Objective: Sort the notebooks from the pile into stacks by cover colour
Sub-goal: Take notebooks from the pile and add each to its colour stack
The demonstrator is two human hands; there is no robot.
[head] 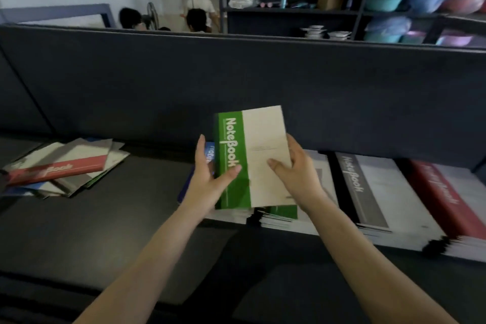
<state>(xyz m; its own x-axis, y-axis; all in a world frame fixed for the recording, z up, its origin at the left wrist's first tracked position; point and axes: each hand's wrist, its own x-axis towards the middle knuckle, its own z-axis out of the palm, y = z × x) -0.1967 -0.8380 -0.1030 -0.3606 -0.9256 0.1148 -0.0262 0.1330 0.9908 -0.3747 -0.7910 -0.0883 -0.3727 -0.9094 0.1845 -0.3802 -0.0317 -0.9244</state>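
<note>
Both hands are holding one notebook up in front of the person; the left hand (210, 181) is gripping its left edge, thumb lying across the green band and fingers going behind, while the right hand (294, 173) is pinching the right side, thumb pressing on the pale panel and fingers curling round the edge. The green notebook (249, 155) is hanging just above the green stack (282, 212), clear of it and tilting up toward the camera; its long axis is running away from the person, roughly in line with the stack below, so I judge the coming move to be a short lowering straight down, with the right hand sitting a little nearer the stack's showing corner. Its cover is showing a green strip with white "NoteBook" lettering along the spine side and a cream panel beside it; it is looking thin and flat. Spreading outward, a blue stack (209, 150) is peeking out behind the left hand; a grey stack (368, 187) and then a red stack (436, 192) are lying to the right. The unsorted pile (60, 168) is sitting well apart on the left of the dark table (136, 218), nearer the left hand.
</note>
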